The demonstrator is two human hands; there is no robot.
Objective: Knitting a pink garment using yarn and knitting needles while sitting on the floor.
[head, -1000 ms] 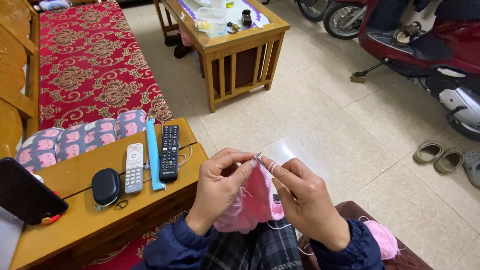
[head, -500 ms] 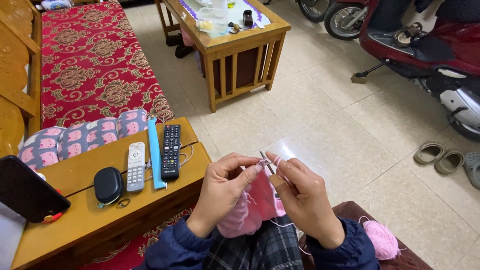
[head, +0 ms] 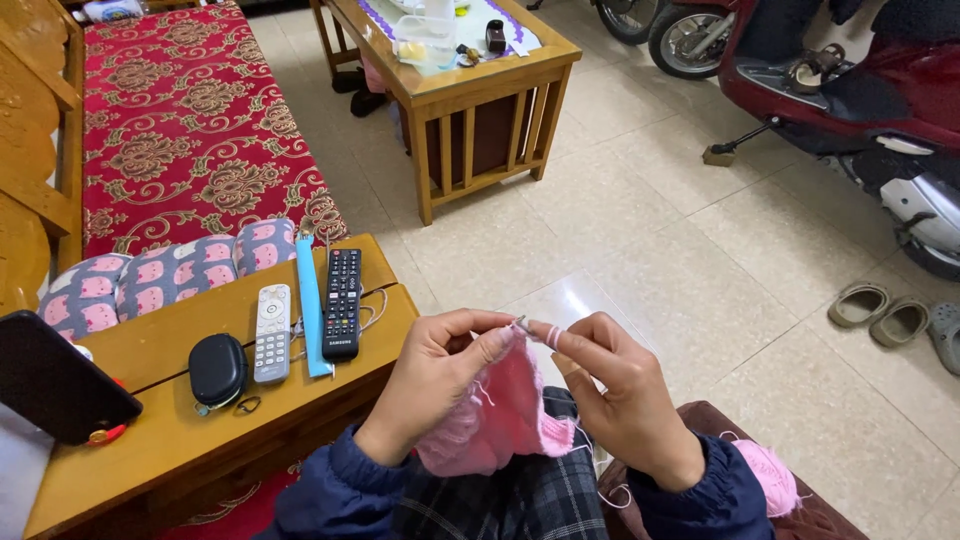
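Both hands on pink knitting, ball of pink yarn alongside.

Colours/patterns, head view:
Pink knitted wool piece centre bottom, pink yarn ball lower right. Red sofa cushion with gold floral print upper left. Black remote and white remote on honey-brown wooden side table, left. Dark red scooter upper right. Beige floor tiles.
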